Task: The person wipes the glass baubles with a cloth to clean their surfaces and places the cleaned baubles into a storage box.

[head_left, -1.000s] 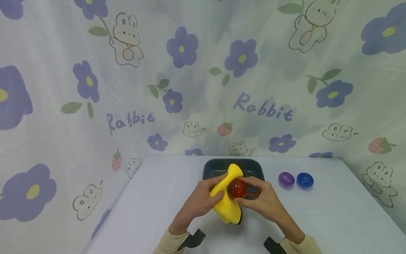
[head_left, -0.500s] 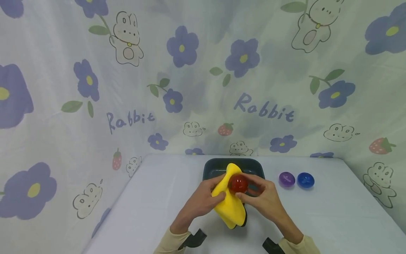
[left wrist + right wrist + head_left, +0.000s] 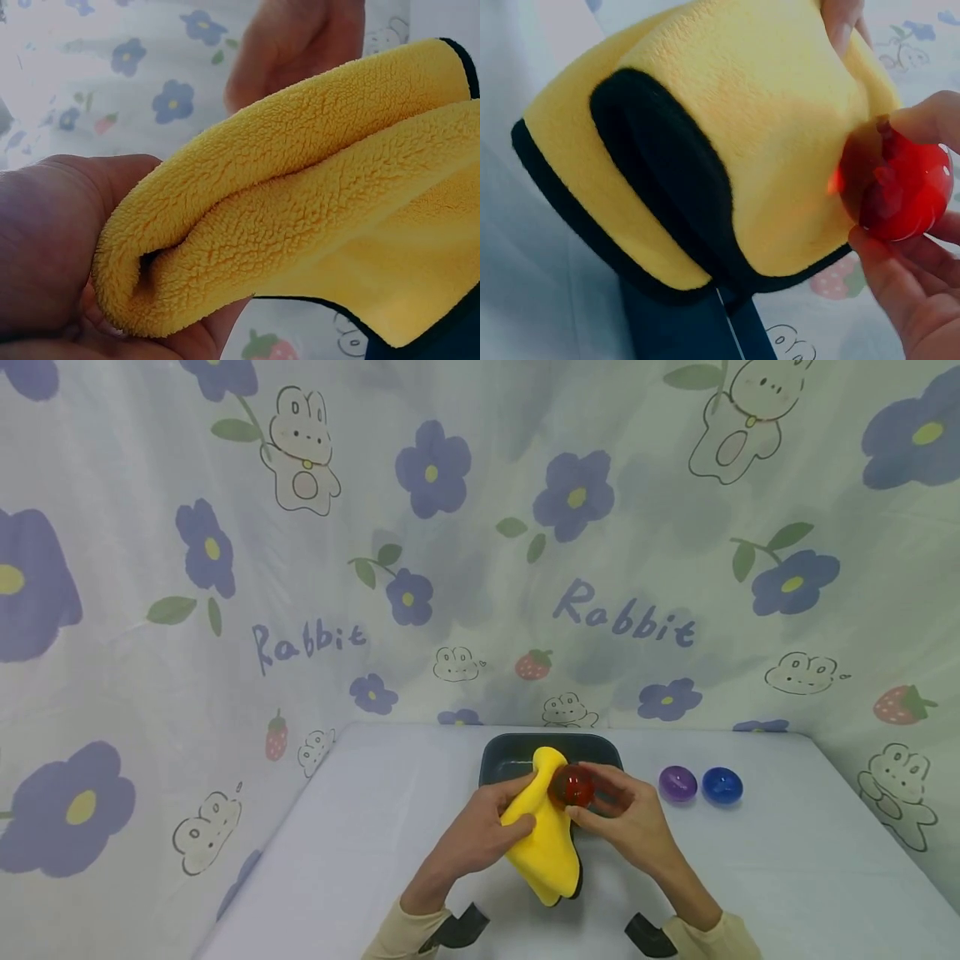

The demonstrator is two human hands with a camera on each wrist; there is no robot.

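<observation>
Curtain (image 3: 480, 552) printed with purple flowers, rabbits and strawberries fills the back of the scene. Below it spreads a white table (image 3: 375, 827), and on that stands a dark tray (image 3: 497, 764), its near part hidden behind the hands and what they hold.

In front of the tray's near side hangs a yellow cloth (image 3: 546, 852), dark-edged and fleecy up close. Its lower corner droops a little further than 1.0 s ago.

The left hand (image 3: 480, 827) grips the folded cloth between thumb and fingers. The right hand (image 3: 632, 818) pinches a glossy red orb (image 3: 576, 787) with thumb and fingertips, holding it up on the right of the cloth.

That orb shows the main change: over the last 1.0 s it has risen slightly and shifted to the right, and the right hand has moved with it. Then it sat tucked against a fold; now more of its surface shows. It overlaps the cloth in the head view, but whether the 2 still touch, I cannot tell. My judgement is that the handling of orb and cloth is midway, with the orb less wrapped and neither item released.

Smallest, 2 glossy pieces, blue (image 3: 722, 786) and purple (image 3: 678, 784), lie just beside each other right of the tray, untouched.
</observation>
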